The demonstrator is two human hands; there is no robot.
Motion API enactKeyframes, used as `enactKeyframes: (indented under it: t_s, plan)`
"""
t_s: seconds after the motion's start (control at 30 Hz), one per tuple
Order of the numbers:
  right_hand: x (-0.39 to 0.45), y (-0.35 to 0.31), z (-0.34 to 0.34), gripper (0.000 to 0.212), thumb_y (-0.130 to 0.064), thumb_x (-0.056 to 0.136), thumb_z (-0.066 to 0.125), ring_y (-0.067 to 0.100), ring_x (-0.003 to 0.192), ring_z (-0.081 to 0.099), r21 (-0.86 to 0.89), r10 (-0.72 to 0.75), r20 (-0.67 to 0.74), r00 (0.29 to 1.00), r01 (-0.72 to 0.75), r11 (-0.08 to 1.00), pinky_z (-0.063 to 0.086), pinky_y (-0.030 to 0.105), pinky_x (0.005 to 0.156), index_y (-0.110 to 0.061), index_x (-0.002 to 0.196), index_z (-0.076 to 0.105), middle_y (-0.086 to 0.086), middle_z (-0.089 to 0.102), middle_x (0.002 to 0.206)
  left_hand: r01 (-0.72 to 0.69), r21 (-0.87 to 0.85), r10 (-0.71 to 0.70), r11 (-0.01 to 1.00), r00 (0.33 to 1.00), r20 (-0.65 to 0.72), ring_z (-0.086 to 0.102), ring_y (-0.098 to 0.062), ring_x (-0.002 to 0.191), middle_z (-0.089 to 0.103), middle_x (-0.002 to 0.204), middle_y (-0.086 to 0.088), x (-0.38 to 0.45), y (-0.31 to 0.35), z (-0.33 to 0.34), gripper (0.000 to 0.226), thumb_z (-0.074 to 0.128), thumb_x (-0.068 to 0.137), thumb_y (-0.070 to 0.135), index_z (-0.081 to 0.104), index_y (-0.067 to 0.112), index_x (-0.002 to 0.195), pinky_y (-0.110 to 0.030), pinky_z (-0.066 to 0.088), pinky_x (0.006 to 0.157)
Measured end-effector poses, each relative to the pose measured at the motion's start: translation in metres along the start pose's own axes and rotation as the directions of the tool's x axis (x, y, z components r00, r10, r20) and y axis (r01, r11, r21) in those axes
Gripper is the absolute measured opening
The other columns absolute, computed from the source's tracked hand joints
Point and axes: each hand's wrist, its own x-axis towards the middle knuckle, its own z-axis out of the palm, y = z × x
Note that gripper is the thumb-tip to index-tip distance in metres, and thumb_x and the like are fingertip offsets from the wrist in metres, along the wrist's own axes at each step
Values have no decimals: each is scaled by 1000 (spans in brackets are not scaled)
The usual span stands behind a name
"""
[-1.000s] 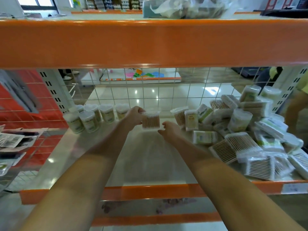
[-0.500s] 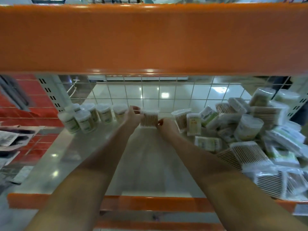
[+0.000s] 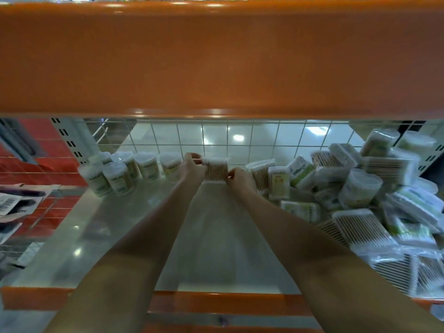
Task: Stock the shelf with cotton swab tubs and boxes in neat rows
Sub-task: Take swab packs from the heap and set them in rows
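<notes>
An orange beam (image 3: pixel 216 58) spans above my shelf (image 3: pixel 134 231). A loose pile of swab packs (image 3: pixel 360 203) fills its right side. My left hand (image 3: pixel 191 167) and right hand (image 3: pixel 240 180) pinch one swab box (image 3: pixel 215 169), upright at the back beside the tubs (image 3: pixel 129 170).

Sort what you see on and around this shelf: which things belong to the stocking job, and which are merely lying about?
Job: swab box held by left hand and right hand; row of tubs; unsorted pile; shelf.
Lying about: barcoded packets.
</notes>
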Motion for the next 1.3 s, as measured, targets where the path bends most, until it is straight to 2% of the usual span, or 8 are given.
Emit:
enactKeyframes:
  t_s: [0.13,0.3,0.6,0.73,0.9,1.07,1.17,1.3]
  plan:
    - [3,0,1,23,-23,95,51,22,96,61,0,13,0,1000,-13,1000,49,34,82,-10,108,64,9,66,107,11,-1,-11,1000,1000,0,55,-21,93,59,110,-14,2,1,2,33,63,85,6,53,7,117,-27,46,70]
    - [6,-1,-1,23,-23,95,50,23,97,61,0,8,-1,1000,-8,1000,49,34,84,-9,108,62,9,66,107,12,10,-12,1000,1000,-17,59,-28,99,60,110,-15,5,2,4,33,63,85,8,53,8,117,-31,50,75]
    - [12,-4,-1,22,-20,94,50,23,97,61,19,44,-1,999,-44,999,49,37,88,-8,104,65,10,66,105,-23,27,23,999,1000,-13,56,-23,94,57,108,-15,10,-2,8,33,62,85,3,50,6,116,-29,50,74]
    - [15,-6,0,23,-21,94,50,23,99,60,29,73,4,997,-73,997,49,38,88,-10,106,65,9,66,107,-9,48,10,999,1000,-10,58,-30,101,57,111,-17,11,-2,9,37,62,85,4,49,7,120,-42,52,86]
    - [12,-8,-1,24,-19,94,49,23,99,61,10,91,7,996,-91,996,48,35,85,-7,108,65,10,67,107,33,57,-35,998,999,23,58,-29,105,59,115,-16,9,-2,7,40,61,87,6,48,5,124,-37,51,88]
    - [4,-11,-5,25,-22,94,51,24,96,61,8,80,8,997,-80,997,44,29,76,-4,107,63,12,66,107,76,44,-78,996,996,47,58,-28,106,60,118,-15,6,-5,9,45,63,86,6,47,7,127,-40,52,89]
    - [-5,-11,-8,29,-23,93,53,26,104,59,9,64,0,998,-64,998,46,32,83,-3,114,59,14,63,114,113,36,-115,993,991,61,55,-29,112,55,125,-15,-2,-9,11,58,64,85,7,39,8,137,-42,49,94]
    - [-16,-13,-12,32,-28,93,55,26,102,60,17,64,16,998,-64,998,48,34,83,-4,113,61,13,65,113,129,60,-133,990,987,84,45,-33,125,45,138,-19,-11,-11,9,70,65,85,12,28,5,144,-43,41,104]
